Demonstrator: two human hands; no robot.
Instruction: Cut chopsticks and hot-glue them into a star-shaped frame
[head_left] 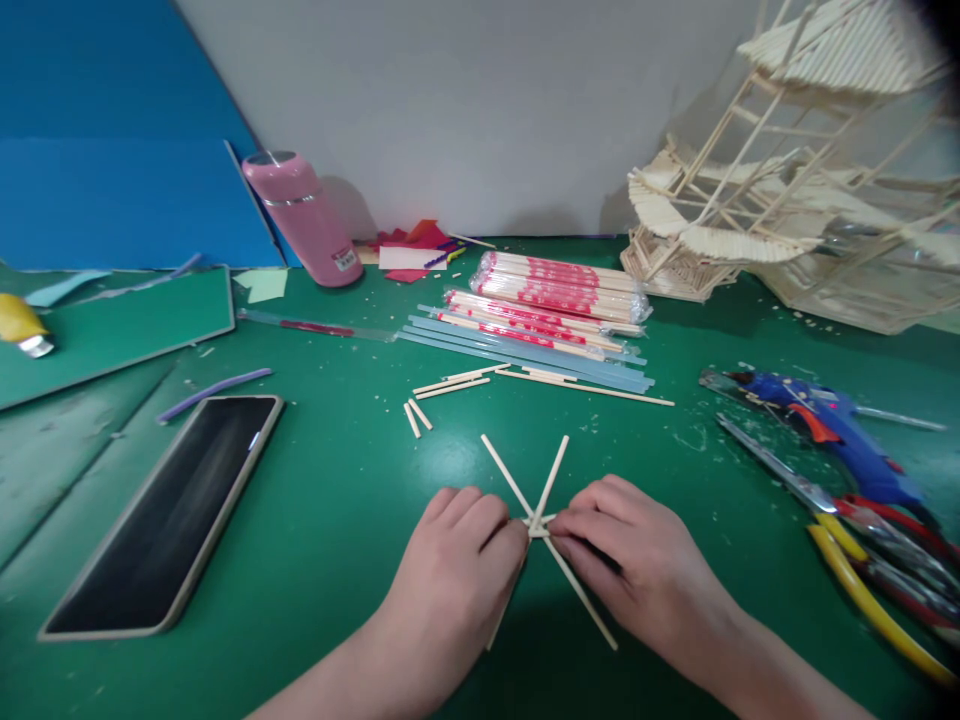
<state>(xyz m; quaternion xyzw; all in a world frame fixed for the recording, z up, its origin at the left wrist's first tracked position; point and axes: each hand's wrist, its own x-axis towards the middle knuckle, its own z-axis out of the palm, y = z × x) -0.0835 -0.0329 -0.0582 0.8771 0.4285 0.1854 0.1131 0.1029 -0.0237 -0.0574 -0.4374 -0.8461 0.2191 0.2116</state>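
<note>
Two thin wooden sticks (551, 478) lie crossed in an X on the green mat (345, 500). My left hand (450, 565) is closed, its fingertips pinching the crossing point from the left. From the right, my right hand (637, 560) pinches the same joint, where a short stick piece sits. The lower ends of the sticks run under and between my hands. Several short loose sticks (450, 385) lie just beyond the cross.
A phone (169, 510) lies face up at the left. Packs of chopsticks (559, 290) and clear glue sticks (525, 352) sit behind. A blue glue gun (840, 430), yellow-handled pliers (862, 570), a pink bottle (304, 215) and a stick-built model (787, 200) surround the mat.
</note>
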